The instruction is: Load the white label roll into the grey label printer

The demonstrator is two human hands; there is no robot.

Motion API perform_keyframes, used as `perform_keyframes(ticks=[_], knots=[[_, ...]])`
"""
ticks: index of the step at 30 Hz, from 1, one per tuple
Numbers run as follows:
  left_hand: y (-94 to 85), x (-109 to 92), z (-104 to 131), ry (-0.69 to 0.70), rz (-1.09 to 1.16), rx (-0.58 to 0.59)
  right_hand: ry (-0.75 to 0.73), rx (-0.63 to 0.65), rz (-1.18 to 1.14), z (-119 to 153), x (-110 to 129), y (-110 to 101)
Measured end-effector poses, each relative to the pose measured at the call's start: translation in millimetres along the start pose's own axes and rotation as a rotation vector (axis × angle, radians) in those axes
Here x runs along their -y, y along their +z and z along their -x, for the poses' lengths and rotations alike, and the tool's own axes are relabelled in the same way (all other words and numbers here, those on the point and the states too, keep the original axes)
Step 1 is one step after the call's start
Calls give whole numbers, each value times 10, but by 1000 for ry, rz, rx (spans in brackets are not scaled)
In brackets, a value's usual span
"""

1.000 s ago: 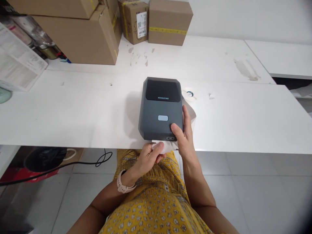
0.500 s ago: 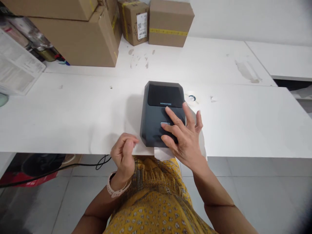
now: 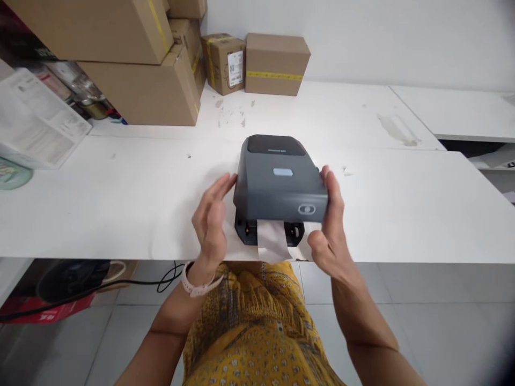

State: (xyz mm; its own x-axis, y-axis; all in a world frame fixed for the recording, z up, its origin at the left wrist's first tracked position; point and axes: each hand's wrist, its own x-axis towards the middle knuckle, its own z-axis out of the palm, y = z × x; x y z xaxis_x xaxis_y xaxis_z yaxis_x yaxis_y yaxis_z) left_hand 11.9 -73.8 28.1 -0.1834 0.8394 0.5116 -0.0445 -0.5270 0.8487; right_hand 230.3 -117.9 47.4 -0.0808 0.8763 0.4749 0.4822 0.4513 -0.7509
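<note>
A dark grey label printer (image 3: pixel 281 185) stands near the table's front edge, its lid raised at the front and its black inner base (image 3: pixel 243 233) partly showing. From the front opening a white paper strip (image 3: pixel 272 241) hangs out over the table edge. My right hand (image 3: pixel 332 230) grips the lid's right side, fingers along the side wall and thumb bent at the front corner. At the left side, my left hand (image 3: pixel 211 225) has its fingers stretched out, fingertips at the printer's wall; whether they press on it I cannot tell.
Cardboard boxes (image 3: pixel 140 94) are stacked at the back left, and two smaller taped boxes (image 3: pixel 277 64) stand by the wall. A white printed package (image 3: pixel 44 120) and a greenish container (image 3: pixel 14 174) lie at far left. A black cable (image 3: pixel 140 282) runs below the table edge.
The printer's lid has lifted at the front, exposing the inside and the paper. My right hand has left the top button for the right side; my left hand has uncurled and moved to the left side.
</note>
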Motion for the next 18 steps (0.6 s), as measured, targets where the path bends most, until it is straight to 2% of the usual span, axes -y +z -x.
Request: perform_keyframes(ticks=[1,3,5,7,9,13,16,18], knots=[[16,68,-125,-7,18,-24,-29,9,38,-126,42,-61],[42,240,-330,-76,20,10,-65,24,90,-412,121,-183],[57,421,-442,-194,13,90,-91,35,117,-711,178,-285],[65,562,-459,-336,19,210,-122,32,152,-1011,193,-353],[66,636,-418,-407,30,313,-154,11,190,-1319,155,-387],[40,640,-348,-385,-31,379,-157,-68,245,-1892,-18,-371],[13,626,-355,-398,-88,379,-155,-169,283,-2065,-84,-284],[5,632,-366,-398,-105,371,-238,-256,345,-1975,-80,-186]])
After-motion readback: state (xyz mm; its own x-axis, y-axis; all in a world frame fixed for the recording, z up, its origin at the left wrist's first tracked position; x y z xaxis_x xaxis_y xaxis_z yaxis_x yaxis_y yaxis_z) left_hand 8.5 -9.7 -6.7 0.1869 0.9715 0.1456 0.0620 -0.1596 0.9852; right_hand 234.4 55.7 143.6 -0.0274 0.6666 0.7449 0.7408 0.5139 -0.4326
